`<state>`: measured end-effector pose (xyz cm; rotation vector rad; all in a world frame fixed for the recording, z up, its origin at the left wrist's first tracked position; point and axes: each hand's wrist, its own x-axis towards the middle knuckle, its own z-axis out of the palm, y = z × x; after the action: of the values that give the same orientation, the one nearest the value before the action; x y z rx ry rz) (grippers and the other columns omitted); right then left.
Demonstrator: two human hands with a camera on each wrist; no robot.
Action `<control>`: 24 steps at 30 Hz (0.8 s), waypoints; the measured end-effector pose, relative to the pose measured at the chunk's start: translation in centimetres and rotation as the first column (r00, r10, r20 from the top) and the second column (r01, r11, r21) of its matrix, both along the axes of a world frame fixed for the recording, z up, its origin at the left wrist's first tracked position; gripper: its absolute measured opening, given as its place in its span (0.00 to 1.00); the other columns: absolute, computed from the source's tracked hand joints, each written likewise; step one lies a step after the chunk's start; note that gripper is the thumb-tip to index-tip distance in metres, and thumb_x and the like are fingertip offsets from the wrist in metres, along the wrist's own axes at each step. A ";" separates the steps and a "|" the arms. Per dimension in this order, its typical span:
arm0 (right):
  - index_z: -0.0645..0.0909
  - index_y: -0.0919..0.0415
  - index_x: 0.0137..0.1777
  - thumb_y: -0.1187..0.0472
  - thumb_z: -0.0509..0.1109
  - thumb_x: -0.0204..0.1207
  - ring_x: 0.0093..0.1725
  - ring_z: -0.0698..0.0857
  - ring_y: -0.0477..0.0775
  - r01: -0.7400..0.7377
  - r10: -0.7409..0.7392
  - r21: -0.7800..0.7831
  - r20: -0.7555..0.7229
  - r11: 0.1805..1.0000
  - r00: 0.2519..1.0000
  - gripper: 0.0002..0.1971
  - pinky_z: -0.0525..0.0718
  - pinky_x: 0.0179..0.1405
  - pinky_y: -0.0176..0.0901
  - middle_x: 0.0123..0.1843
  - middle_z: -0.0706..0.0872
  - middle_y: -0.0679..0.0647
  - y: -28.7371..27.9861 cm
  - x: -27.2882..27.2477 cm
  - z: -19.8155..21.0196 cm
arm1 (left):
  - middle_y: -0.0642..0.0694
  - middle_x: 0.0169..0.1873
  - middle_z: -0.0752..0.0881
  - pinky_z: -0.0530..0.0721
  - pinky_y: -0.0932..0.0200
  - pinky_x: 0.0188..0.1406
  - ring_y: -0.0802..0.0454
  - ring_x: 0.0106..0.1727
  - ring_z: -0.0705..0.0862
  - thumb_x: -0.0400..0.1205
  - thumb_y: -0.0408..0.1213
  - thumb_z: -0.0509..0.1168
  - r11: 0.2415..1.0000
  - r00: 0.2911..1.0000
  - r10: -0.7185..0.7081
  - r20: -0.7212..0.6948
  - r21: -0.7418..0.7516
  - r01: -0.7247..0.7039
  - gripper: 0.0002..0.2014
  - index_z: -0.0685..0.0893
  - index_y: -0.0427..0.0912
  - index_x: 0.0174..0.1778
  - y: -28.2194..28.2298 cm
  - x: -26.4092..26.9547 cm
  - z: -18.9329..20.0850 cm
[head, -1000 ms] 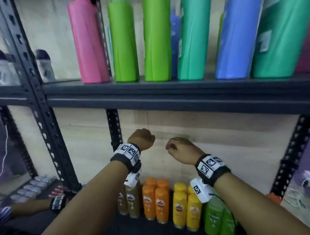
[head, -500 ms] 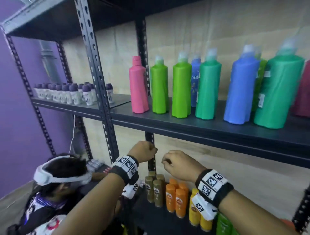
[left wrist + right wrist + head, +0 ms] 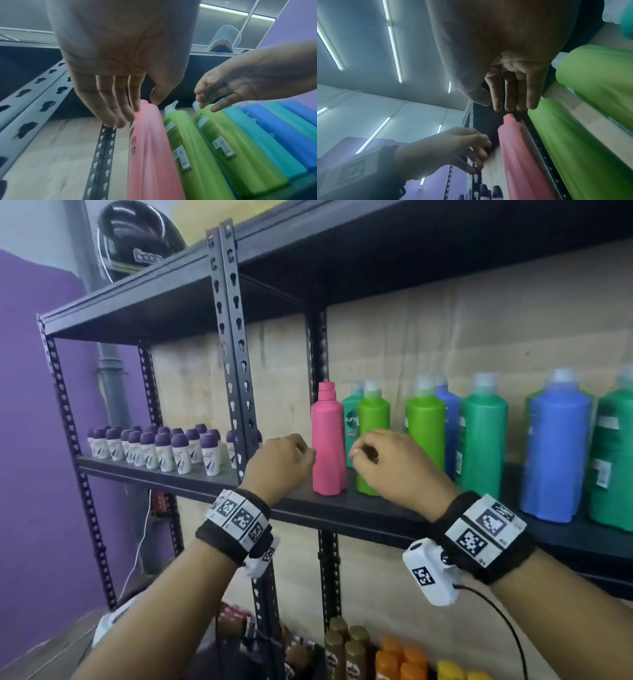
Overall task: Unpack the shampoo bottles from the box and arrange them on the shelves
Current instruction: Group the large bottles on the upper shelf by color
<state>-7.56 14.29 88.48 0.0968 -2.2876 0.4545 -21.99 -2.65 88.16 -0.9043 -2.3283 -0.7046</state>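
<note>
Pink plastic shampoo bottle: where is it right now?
Head view: the pink plastic shampoo bottle stands upright at the left end of the row on the dark metal shelf, between both hands, with a lime-green bottle on its right.

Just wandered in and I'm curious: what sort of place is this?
Probably a shop stockroom or mock store aisle: slotted metal shelving, rows of shampoo bottles and small purple-capped roll-ons.

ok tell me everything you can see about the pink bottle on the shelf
The pink shampoo bottle looks like smooth matte plastic, with a stepped pink cap and a label down one side. It stands upright near the front edge of the dark metal shelf, leftmost in the row, next to a lime green bottle. The left hand and right hand hover on either side of it; neither grips it.
</note>
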 end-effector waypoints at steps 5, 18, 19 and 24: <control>0.76 0.57 0.75 0.54 0.69 0.84 0.72 0.76 0.54 0.154 -0.167 -0.097 -0.143 0.983 0.976 0.21 0.68 0.71 0.37 0.70 0.74 0.54 0.9 -2.4 2.8 | 0.46 0.57 0.84 0.86 0.46 0.54 0.46 0.55 0.85 0.83 0.64 0.63 0.968 0.993 -0.102 -0.061 0.224 0.113 0.30 0.74 0.47 0.74 2.3 -2.9 2.4; 0.44 0.53 0.90 0.45 0.71 0.82 0.77 0.77 0.65 0.290 -0.296 -0.566 0.085 0.772 0.951 0.47 0.74 0.72 0.46 0.80 0.72 0.64 2.0 -9.5 1.3 | 0.31 0.66 0.83 0.87 0.37 0.61 0.32 0.59 0.87 0.81 0.57 0.73 0.871 0.888 -0.448 0.105 0.275 0.407 0.47 0.51 0.47 0.86 7.2 -6.5 1.0; 0.46 0.54 0.90 0.48 0.74 0.81 0.74 0.79 0.64 0.284 -0.303 -0.560 0.061 0.778 0.951 0.48 0.77 0.70 0.46 0.76 0.74 0.63 1.9 -9.7 1.1 | 0.32 0.65 0.84 0.87 0.38 0.59 0.33 0.57 0.88 0.81 0.57 0.74 0.855 0.877 -0.468 0.108 0.306 0.418 0.47 0.50 0.48 0.86 7.3 -6.7 0.7; 0.48 0.57 0.89 0.56 0.80 0.77 0.70 0.81 0.61 0.267 -0.311 -0.514 0.001 0.815 0.950 0.50 0.77 0.68 0.43 0.75 0.75 0.61 2.2 -9.7 0.6 | 0.44 0.57 0.84 0.85 0.59 0.39 0.53 0.46 0.87 0.81 0.48 0.75 0.710 0.789 -0.606 0.102 0.515 0.480 0.43 0.52 0.55 0.82 7.4 -7.7 -0.4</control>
<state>-17.25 16.50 89.06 -0.4863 -1.9796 0.8574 -29.69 4.76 87.78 -1.3452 -1.9258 -1.6511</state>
